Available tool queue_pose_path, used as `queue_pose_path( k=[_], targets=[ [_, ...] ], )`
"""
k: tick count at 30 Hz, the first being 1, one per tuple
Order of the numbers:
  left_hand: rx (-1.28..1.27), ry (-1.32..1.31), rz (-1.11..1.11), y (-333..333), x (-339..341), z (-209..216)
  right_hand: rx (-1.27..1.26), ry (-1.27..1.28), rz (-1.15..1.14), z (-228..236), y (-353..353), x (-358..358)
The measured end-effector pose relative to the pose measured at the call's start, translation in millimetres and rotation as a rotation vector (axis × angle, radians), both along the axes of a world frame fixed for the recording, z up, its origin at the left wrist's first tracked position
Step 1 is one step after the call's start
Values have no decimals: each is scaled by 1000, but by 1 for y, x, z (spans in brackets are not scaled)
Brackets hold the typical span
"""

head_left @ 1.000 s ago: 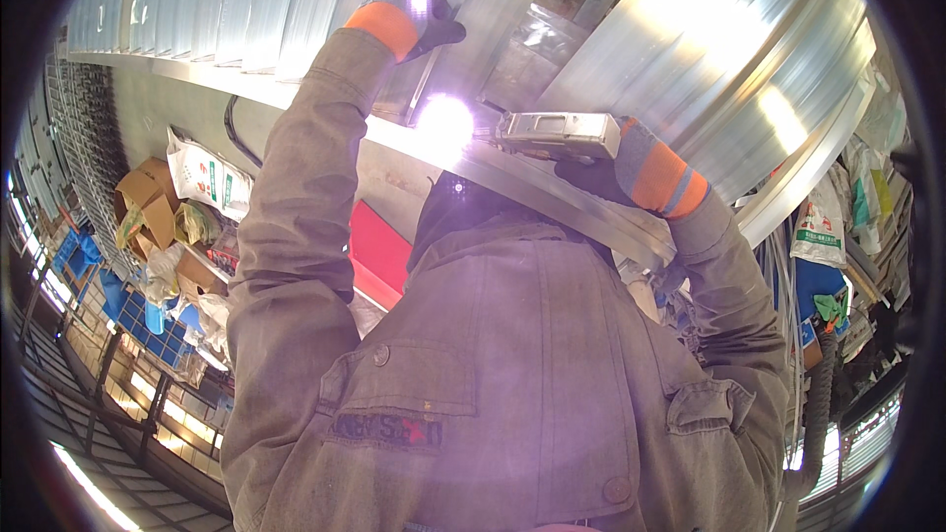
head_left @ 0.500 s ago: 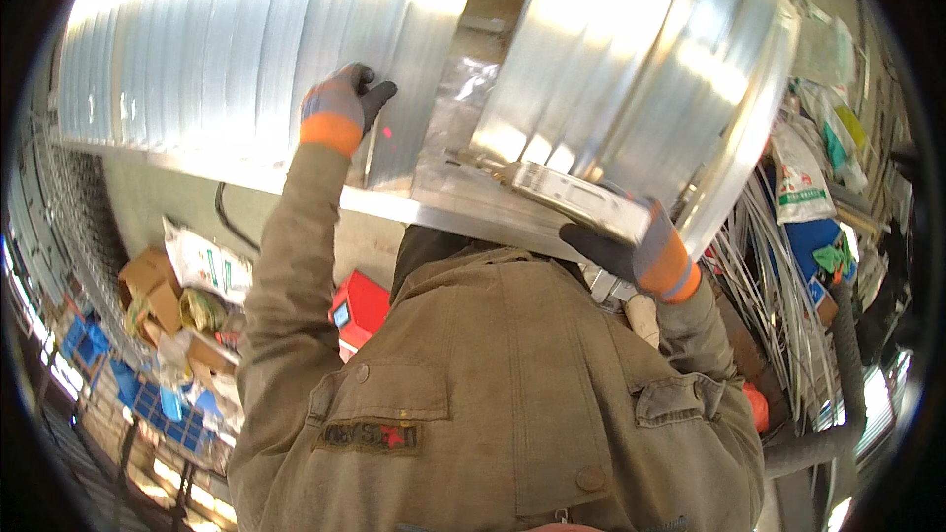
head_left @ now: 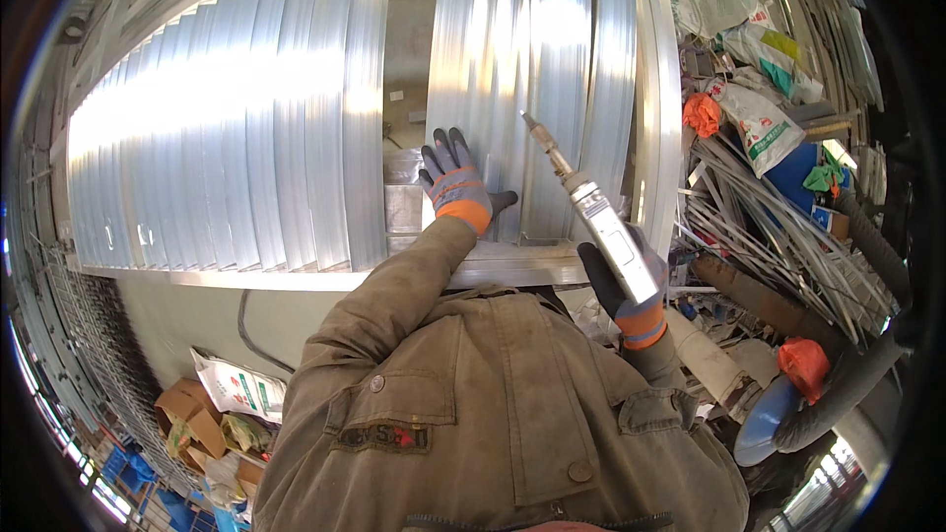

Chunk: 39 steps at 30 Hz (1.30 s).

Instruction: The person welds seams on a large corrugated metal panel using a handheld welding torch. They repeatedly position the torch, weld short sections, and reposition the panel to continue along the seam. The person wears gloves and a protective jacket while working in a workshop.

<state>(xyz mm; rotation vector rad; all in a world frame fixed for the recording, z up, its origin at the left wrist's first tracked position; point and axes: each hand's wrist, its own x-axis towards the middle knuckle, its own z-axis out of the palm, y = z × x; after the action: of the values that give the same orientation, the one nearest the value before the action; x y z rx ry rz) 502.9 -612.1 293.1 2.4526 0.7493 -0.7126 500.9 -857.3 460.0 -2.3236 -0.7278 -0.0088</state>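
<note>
Long silvery metal slats [head_left: 236, 128] lie side by side in a metal frame [head_left: 236, 281], overlapping at the left. To the right, past a gap, sits a second group of slats [head_left: 507, 69]. My left hand [head_left: 456, 187], in a grey and orange glove with dark fingertips, rests on this second group near its front left edge, fingers spread. My right hand [head_left: 631, 286], gloved alike, is closed around a silver power screwdriver [head_left: 613, 241]. The screwdriver's narrow bit points up and to the left, over the right group of slats. Whether the bit touches metal I cannot tell.
Thin metal strips [head_left: 778, 236] are piled at the right, beside white sacks [head_left: 759, 123] and a thick grey hose [head_left: 867, 374]. An orange-red bag [head_left: 803, 366] lies near the hose. A cardboard box [head_left: 192, 409] and a white sack [head_left: 236, 384] are at the lower left.
My left hand has moved from the left slats to the right group and spread its fingers. The screwdriver now points more steeply away from me. The view has shifted too.
</note>
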Motion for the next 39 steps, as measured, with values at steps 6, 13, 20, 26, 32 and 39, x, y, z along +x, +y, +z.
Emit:
queue_pose_path(
  k=[6,13,20,26,32,39],
  targets=[
    [-81,-172,52,18,-15,-34,-26,30,31,-7,-15,-28],
    [-188,-243,375,63,-39,-36,-49,36,132,-23,-23,-58],
    [-95,-368,427,66,-56,-33,-7,68,172,-36,-21,-75],
    [-477,-780,570,184,-153,-27,-3,64,192,-44,-25,-86],
    [-594,-833,729,288,-239,0,6,39,195,-46,-28,-90],
    [-656,-733,925,389,-306,-89,20,91,167,-36,-19,-94]
  ],
)
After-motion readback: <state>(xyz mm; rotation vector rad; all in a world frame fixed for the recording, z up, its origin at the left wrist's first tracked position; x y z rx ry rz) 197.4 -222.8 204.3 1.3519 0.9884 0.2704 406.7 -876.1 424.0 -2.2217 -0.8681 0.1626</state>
